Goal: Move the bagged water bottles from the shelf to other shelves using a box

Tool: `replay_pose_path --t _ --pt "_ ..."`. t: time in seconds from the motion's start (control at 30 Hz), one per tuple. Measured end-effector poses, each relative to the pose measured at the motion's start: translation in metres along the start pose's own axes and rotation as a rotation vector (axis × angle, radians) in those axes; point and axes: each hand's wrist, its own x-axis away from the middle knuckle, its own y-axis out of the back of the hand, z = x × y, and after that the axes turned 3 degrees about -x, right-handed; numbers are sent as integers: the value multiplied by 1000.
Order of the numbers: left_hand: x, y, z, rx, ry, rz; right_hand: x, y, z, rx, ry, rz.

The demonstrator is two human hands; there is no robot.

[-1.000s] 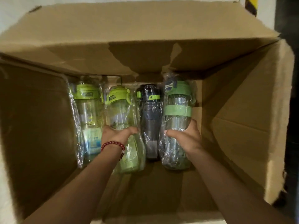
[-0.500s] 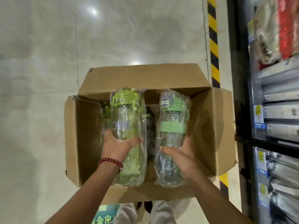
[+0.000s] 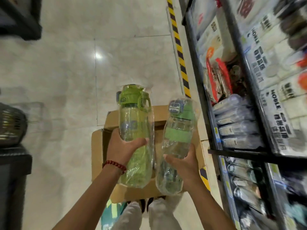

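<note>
risk 1: bags are loose, slick plastic; you could lose a bottle by sliding inside its wrap, since both grips sit low on the body and the top-heavy lid ends stick out past your hands.
risk 2: view is motion-blurred, so judged you're turning fast; a swing toward the shelf rack (image 3: 232, 90) could clip a bottle on a black upright or knock stocked packs.
risk 3: box (image 3: 98, 146) sits on the floor right at your feet, flaps open; stepping toward the rack could catch it.
left hand (image 3: 122, 149): wrapped round the lower middle of the lime-green bagged bottle (image 3: 134, 130), thumb across the front, red bead bracelet (image 3: 114, 164) at the wrist.
right hand (image 3: 182, 165): cupping the darker-green-banded bagged bottle (image 3: 177, 141) from below and the side, thumb on the front.
bottle position: both held up above the box, lids pointing away from you, side by side, nearly touching; the right one is tilted toward the rack and nearer to it.
box contents: mostly hidden behind bottles and hands, can't tell what remains.
step judged: carrying the pair out of the box toward the shelves on your right; not yet placed.
</note>
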Motion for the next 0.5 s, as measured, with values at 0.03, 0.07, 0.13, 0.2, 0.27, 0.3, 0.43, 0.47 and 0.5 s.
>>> replay_pose_path --t 0.03,0.07,0.13,0.2,0.27,0.3,0.43,0.47,0.5 --pt "13 5 -11 -3 -11 6 14 6 11 -11 8 -12" --pt "27 10 -23 -7 -20 6 27 12 21 -33 31 -15" --pt "54 18 -44 -13 -69 18 52 26 39 -83 72 -11" --pt "79 23 -61 -20 -125 28 74 42 53 -106 122 7" --pt "102 29 -78 -25 -181 17 97 59 66 -112 162 17" --pt "111 31 -86 -33 -206 18 106 67 73 -121 182 8" --pt "139 34 -112 -56 -318 50 141 100 94 -110 255 -45" --pt "146 33 -118 -53 -339 47 150 108 97 -143 272 -45" --pt "152 32 -124 -51 -364 49 158 116 99 -169 286 -48"
